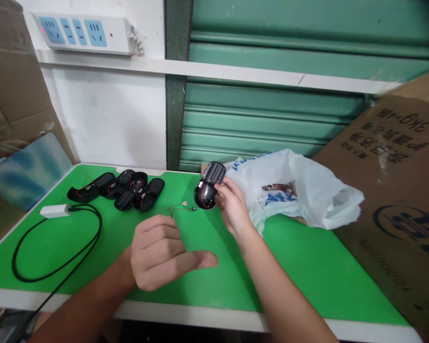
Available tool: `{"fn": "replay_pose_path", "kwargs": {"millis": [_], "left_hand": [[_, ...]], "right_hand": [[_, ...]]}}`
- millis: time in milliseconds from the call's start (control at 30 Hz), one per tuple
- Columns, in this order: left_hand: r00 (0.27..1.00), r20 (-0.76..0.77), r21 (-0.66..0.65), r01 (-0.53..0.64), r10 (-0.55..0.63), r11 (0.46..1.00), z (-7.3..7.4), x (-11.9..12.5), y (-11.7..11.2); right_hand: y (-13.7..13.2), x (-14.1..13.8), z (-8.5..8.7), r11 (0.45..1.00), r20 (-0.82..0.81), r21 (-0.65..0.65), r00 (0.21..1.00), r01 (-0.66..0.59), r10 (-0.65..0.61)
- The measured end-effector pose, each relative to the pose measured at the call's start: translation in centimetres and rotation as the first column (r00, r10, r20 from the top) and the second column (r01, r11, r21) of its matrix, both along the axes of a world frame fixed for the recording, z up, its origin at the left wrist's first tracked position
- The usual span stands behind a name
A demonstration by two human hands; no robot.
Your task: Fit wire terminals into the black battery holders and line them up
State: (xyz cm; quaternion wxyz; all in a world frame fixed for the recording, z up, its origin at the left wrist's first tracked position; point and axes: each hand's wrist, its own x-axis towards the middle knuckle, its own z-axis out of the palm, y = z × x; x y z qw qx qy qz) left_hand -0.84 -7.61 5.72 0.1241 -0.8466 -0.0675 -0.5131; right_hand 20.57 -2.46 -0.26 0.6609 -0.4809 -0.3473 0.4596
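My right hand [233,202] grips a black plastic casing [210,183] by its right edge, above the table. The casing has a ribbed, rounded upper part, a round glossy lower part and a red wire inside. My left hand [160,252] is closed in a fist, its back toward me and its thumb stretched out to the right. Thin wires with small ends [184,204] show just beyond the fist. Whether its curled fingers hold them is hidden. Several similar black casings [148,194] with red wires lie in a group at the back left.
On the green tabletop [200,286], a white plastic bag [314,190] with red wired parts sits at the right. A white block [55,211] with a looped black cable lies left. Cardboard boxes [386,190] flank the table; a power strip [86,33] is on the wall.
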Motion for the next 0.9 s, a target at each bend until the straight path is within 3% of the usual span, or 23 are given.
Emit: {"fn": "replay_pose_path", "kwargs": {"millis": [633,700,767,900], "left_hand": [[0.999,0.016,0.029,0.051,-0.052,0.998,1.1,0.2,-1.3],[1.0,-0.011,-0.005,0.017,-0.017,1.0,0.7,0.1,-0.6],[0.998,0.057,0.003,0.005,-0.005,1.0,0.0,0.1,0.6],[0.965,0.187,-0.116,-0.166,0.186,0.979,-1.6,0.2,3.7]], "right_hand": [[-0.4,-0.4,0.7,1.0,-0.105,-0.024,0.994,-0.003,0.0],[-0.3,-0.4,0.5,1.0,-0.093,-0.017,0.996,-0.006,0.004],[-0.1,-0.2,0.1,1.0,-0.068,-0.002,0.998,-0.014,0.014],[0.5,0.1,-1.1,0.998,0.069,0.068,0.998,-0.006,0.001]]}}
